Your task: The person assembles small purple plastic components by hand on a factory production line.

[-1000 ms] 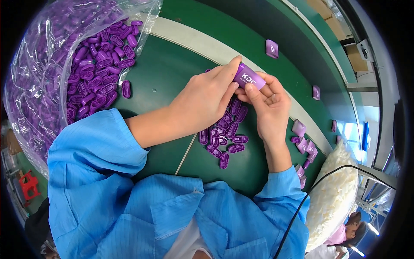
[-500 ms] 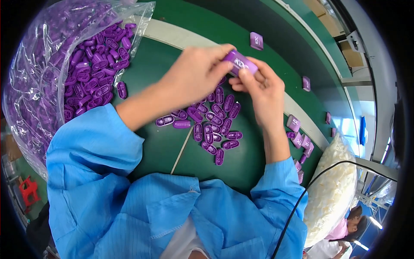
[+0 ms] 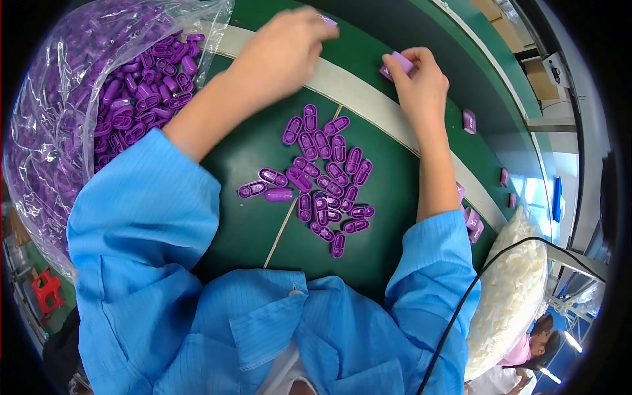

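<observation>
The left hand is stretched forward over the pale strip that runs across the green counter. Its fingers are closed together around a small purple piece, of which only a corner shows at the fingertips near the top edge of the picture. The hand is blurred, so I cannot tell more about the grip.

The right hand is also forward, a little to the right and apart from the left one. Its fingers are clamped on a light purple block, held between thumb and the other fingertips just above the far green belt.

Between the two forearms, on the counter, lies a loose pile of purple oval shells, most of them with the hollow side up. One closed shell lies at the left side of the pile, beside two open ones.

To the left, a clear plastic bag is open and full of the same purple shells; its mouth touches the left sleeve.

On the belt to the right, some single purple blocks lie well apart from each other. At the lower right is a bag of white pieces, with a black cable across it.
</observation>
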Available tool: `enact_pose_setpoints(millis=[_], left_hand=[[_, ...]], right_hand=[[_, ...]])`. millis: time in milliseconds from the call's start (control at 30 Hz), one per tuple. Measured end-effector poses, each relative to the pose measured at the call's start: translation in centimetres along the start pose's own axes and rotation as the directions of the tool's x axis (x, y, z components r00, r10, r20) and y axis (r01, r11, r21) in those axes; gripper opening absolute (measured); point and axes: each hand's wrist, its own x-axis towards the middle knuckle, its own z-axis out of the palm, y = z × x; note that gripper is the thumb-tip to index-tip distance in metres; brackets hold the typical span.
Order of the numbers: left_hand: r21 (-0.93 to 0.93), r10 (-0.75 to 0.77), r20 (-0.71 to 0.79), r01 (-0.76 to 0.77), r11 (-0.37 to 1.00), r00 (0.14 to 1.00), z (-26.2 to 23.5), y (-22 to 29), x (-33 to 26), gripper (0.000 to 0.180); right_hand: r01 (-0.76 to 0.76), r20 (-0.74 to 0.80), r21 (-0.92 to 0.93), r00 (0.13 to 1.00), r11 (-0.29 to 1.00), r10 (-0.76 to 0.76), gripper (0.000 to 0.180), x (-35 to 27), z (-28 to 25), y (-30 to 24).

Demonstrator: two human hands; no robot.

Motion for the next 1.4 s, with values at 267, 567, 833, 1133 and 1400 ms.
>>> enact_pose_setpoints(millis=[267,567,833,1133,1400], left_hand=[[0.028,-0.131,0.243,0.128,0.991,0.961,-4.2,6.8,-5.8,0.024],[-0.520,-0.377,0.533,0.644,0.561,0.758,-2.1,7.1,-2.8,0.023],[-0.723,-0.307,0.580,0.650,0.233,0.755,-0.8,6.8,-3.8,0.030],[-0.687,-0.273,0.635,0.690,0.227,0.722,-2.1,6.4,-3.4,0.028],[-0.684,-0.338,0.527,0.625,0.375,0.780,-1.9,7.5,-3.9,0.024]], right_hand=[[-0.452,0.435,0.713,0.885,0.536,0.167,0.032,-8.3,-3.6,-4.2],[-0.546,0.508,0.791,0.838,0.278,0.200,0.024,-9.0,-3.6,-4.2],[-0.542,0.488,0.781,0.840,0.309,0.238,0.024,-8.9,-3.5,-4.1],[-0.483,0.452,0.799,0.875,0.358,0.173,0.025,-9.2,-4.3,-4.6],[-0.471,0.420,0.800,0.882,0.371,0.214,0.025,-9.6,-4.5,-5.1]])
